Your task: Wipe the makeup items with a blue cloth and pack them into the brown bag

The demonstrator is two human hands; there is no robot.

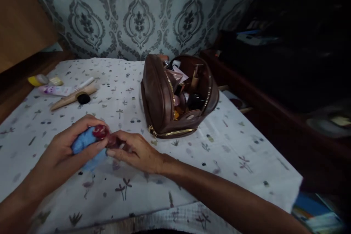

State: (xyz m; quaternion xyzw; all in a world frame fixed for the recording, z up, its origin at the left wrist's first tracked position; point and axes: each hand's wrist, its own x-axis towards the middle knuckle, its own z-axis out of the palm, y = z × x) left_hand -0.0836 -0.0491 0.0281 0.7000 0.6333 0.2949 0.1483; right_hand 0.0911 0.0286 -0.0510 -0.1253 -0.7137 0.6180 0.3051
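Note:
Over the near left of the table, my left hand (pixel 59 150) is closed around a crumpled blue cloth (pixel 84 140). A small glossy dark-red item (pixel 100 131) shows at the cloth's edge, between the thumb and fingers. Close against it, my right hand (pixel 141 151) is closed, thumb and fingers pinching a reddish translucent piece (pixel 112 140) that touches or adjoins the dark-red item. Whether these are one object I cannot tell. Right of my hands stands an unzipped brown cosmetic bag (pixel 157 95), with tubes, small bottles and a brush handle inside.
A wooden-handled makeup brush (pixel 64 101), a white and purple tube (pixel 57 90) and a yellow-ended container (pixel 37 80) lie at the table's left. The patterned white tablecloth (pixel 233 161) covers the table. Behind rises a wallpapered wall (pixel 139 18). Dark furniture (pixel 274 98) borders the right.

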